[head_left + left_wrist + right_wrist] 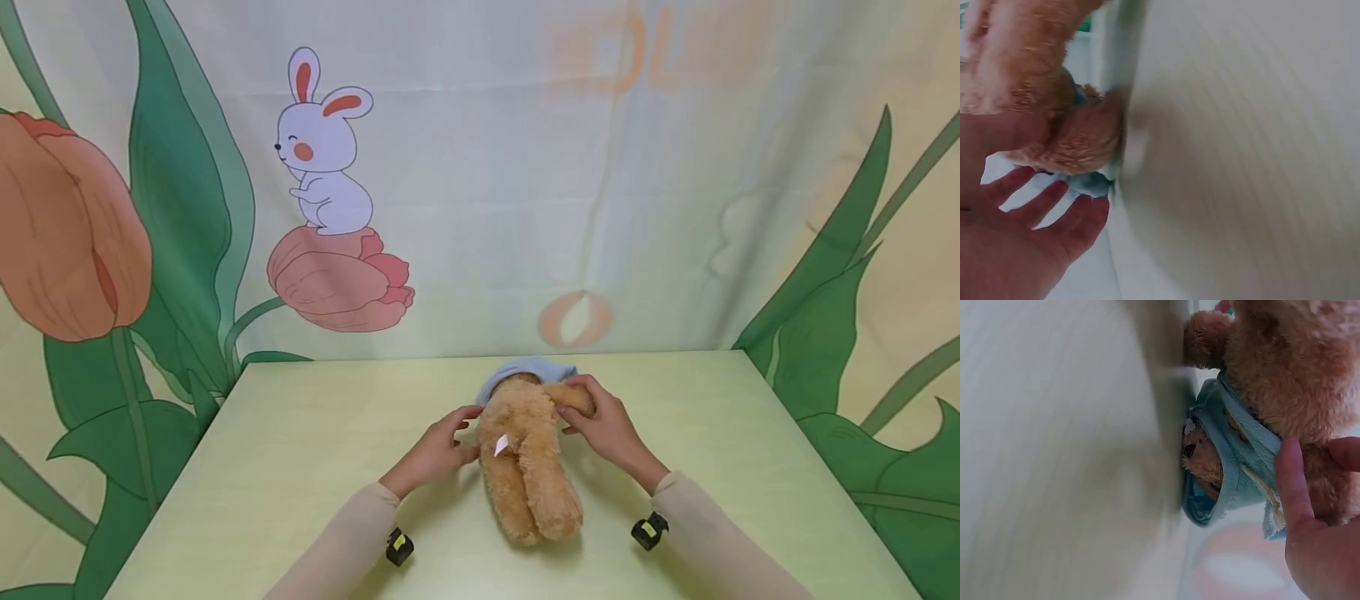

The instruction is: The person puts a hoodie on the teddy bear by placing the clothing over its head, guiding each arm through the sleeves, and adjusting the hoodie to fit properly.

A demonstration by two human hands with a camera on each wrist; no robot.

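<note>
A light-brown teddy bear (pixel 543 475) lies face down on the table, legs toward me, a white tag (pixel 502 445) on its rear. Blue hooded clothing (pixel 525 365) is bunched round its head; in the right wrist view part of the face (pixel 1205 459) shows inside the blue hood (pixel 1229 481), close to the tabletop. My right hand (pixel 609 425) pinches the bear's arm on the right between thumb and fingers. On the other side my left hand (pixel 438 450) is spread beside the body, its thumb at the fur and its fingers (pixel 1079 225) loosely extended near the other arm (pixel 1088 134).
The pale yellow-green table (pixel 315 433) reaches back to a printed curtain (pixel 480 183) with a rabbit and tulips. Black wrist devices (pixel 400 547) sit at both sleeves.
</note>
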